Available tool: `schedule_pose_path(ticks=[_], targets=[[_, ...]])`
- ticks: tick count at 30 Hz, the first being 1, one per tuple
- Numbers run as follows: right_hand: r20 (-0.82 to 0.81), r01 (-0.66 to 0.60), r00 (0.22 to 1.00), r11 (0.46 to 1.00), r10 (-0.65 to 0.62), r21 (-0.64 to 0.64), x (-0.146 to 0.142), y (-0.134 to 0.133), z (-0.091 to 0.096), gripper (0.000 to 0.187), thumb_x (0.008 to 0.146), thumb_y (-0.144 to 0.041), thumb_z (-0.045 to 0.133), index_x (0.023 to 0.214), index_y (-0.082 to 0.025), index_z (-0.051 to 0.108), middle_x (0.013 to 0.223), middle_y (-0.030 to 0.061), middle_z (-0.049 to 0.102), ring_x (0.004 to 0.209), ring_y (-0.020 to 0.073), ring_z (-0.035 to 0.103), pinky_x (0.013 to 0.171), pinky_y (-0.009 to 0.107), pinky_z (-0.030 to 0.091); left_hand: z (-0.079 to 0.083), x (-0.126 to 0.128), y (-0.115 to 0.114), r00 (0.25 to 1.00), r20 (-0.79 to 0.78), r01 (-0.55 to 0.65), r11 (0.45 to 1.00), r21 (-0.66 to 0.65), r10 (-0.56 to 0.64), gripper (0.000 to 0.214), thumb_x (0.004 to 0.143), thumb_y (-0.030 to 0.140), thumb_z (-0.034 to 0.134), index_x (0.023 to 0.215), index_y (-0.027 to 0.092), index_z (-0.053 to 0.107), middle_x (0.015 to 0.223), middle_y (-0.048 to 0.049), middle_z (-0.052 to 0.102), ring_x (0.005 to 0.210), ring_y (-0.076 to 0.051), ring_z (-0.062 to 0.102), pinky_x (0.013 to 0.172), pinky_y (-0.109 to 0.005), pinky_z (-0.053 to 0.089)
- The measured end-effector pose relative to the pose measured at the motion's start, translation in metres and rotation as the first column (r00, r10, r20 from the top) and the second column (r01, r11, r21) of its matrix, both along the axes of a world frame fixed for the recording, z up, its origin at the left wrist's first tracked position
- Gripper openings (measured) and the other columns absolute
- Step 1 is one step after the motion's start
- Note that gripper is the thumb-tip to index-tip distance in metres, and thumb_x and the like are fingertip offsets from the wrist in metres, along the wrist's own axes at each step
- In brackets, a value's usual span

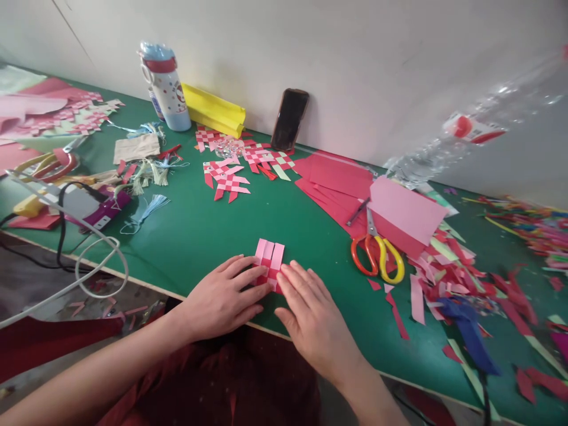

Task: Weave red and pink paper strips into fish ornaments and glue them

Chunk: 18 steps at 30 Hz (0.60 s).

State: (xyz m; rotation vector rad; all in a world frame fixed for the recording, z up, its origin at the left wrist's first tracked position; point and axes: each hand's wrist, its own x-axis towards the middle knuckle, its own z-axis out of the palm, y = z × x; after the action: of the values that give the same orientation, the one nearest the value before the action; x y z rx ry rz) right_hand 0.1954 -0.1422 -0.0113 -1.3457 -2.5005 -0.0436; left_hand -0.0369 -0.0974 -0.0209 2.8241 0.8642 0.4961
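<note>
A small woven piece of pink and red paper strips [270, 251] lies flat near the front edge of the green table [199, 231]. From the left, my left hand [226, 293] rests on it with outstretched fingers, covering its left part. My right hand [310, 302] lies along its right side, fingers straight and fingertips touching the paper. Neither hand grasps anything. Pink strip ends stick out at the far side of the weave, and its near part is partly hidden by my fingers. Beyond it lie several finished-looking woven paper fish [228, 177].
Scissors [377, 251] with red and yellow handles lie at right beside red paper sheets [339, 174] and many scraps [444, 266]. A blue glue gun [473, 334] stands nearer the front. A phone [290, 118] leans on the wall beside a bottle [168, 89]. Cables [110, 248] hang at left.
</note>
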Motion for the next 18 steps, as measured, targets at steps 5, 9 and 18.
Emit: schedule_pose_path(ticks=[5,9,18], targets=[[0.035,-0.056,0.998,0.998,0.057,-0.03,-0.007,-0.016,-0.003,0.058,0.096,-0.05,0.047,0.136,-0.008,0.054,0.139,0.0169,0.058,0.132,0.0302,0.05,0.107,0.054,0.043,0.0,-0.005,-0.01,0.998,-0.026,0.054,0.999,-0.008,-0.054,0.051,0.093,0.047,0.053,0.136,0.019,0.049,0.137,-0.0092,0.058,0.129,-0.029,0.048,0.113,-0.053,0.034],[0.014,-0.057,0.998,0.995,0.056,0.078,-0.006,-0.038,-0.011,0.039,0.097,-0.031,0.05,0.129,-0.009,0.06,0.133,0.0123,0.063,0.127,0.0279,0.055,0.105,0.047,0.046,-0.001,-0.008,-0.03,0.995,-0.032,0.096,0.995,0.01,-0.095,0.042,0.094,0.034,0.054,0.133,0.017,0.052,0.133,-0.0076,0.061,0.126,-0.029,0.049,0.114,-0.053,0.031],[-0.31,-0.006,0.949,0.989,0.052,0.148,-0.003,-0.056,-0.013,0.032,0.091,-0.002,0.046,0.109,-0.016,0.068,0.105,0.0059,0.077,0.104,0.018,0.07,0.096,0.035,0.053,0.001,-0.009,-0.049,0.977,0.197,0.098,0.992,-0.081,-0.081,0.031,0.093,0.01,0.048,0.122,0.017,0.055,0.114,-0.0089,0.065,0.105,-0.021,0.06,0.105,-0.044,0.044]])
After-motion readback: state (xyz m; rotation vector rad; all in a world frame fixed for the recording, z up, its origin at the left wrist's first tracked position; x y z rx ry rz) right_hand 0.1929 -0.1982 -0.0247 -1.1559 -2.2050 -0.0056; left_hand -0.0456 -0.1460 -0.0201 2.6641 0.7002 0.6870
